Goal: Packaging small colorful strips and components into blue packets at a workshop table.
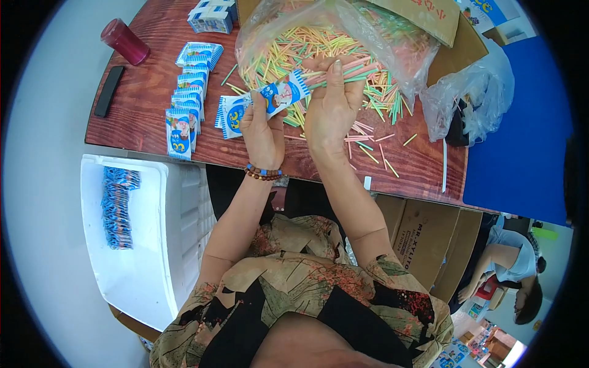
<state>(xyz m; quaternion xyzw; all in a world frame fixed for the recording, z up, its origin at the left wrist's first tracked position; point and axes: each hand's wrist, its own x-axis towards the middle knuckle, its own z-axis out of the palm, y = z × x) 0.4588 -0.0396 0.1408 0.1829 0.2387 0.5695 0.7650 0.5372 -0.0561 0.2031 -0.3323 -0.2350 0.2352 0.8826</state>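
Observation:
My left hand (262, 136) pinches a small blue-and-white packet (283, 93) between thumb and fingers. Behind the thumb, a second packet (233, 118) of the same kind shows at the wrist side. Just to the right, my right hand (332, 113) is closed on a small bunch of thin pastel sticks (356, 69), pink and green, with the thumb on top. The bunch's left ends meet the right end of the packet; I cannot tell whether they are inside it. Beyond both hands lies a big heap of loose sticks (294, 46), partly under a clear plastic bag (251, 43).
An overlapping row of similar packets (179, 135) lies left on the wooden table (141, 98), near a red cup (126, 42) and a black flat object (110, 92). Below left stands a white foam box (138, 282) holding more packets. A person (506, 264) sits at lower right.

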